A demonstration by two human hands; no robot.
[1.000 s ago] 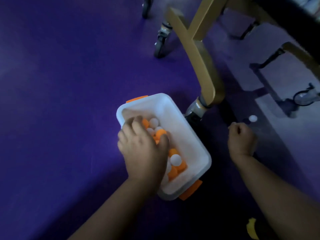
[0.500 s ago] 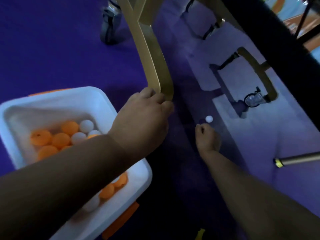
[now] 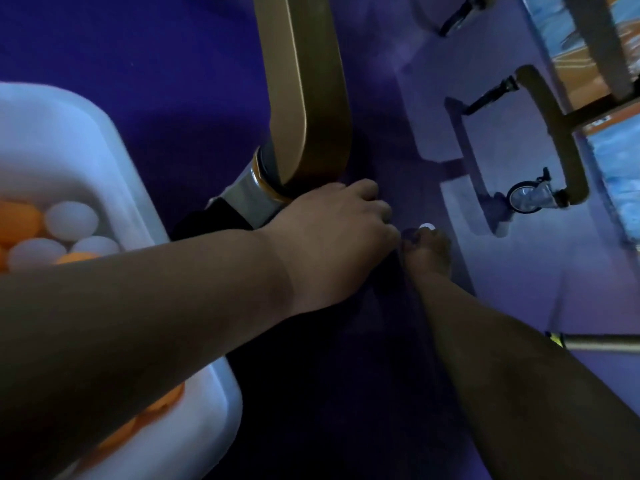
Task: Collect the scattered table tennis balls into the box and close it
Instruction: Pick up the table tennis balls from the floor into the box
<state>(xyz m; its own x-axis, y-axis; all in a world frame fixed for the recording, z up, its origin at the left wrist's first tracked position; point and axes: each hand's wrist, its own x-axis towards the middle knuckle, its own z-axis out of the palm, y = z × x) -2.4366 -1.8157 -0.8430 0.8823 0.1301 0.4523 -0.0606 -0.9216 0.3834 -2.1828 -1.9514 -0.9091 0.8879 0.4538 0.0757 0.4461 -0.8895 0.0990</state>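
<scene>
The white plastic box (image 3: pixel 114 161) lies at the left and holds several orange and white table tennis balls (image 3: pixel 71 220); my left forearm crosses over its near part. My left hand (image 3: pixel 332 233) reaches past the box to the foot of the gold table leg (image 3: pixel 308 109), fingers curled, nothing seen in it. Just right of it, my right hand (image 3: pixel 429 254) is down on the purple floor. Its fingertips are closed around the near side of a single white ball (image 3: pixel 426 226), which is half covered by them.
The gold leg ends in a metal caster mount (image 3: pixel 249 195) beside the box. A second gold leg with a wheel (image 3: pixel 526 199) stands at the right. A metal tube (image 3: pixel 602 342) lies at the right edge. The floor is dark purple, with a lighter patch on the right.
My left hand has left the box and moved right, past the gold leg, next to my right hand. My right hand has reached forward onto the white ball. The view has moved closer.
</scene>
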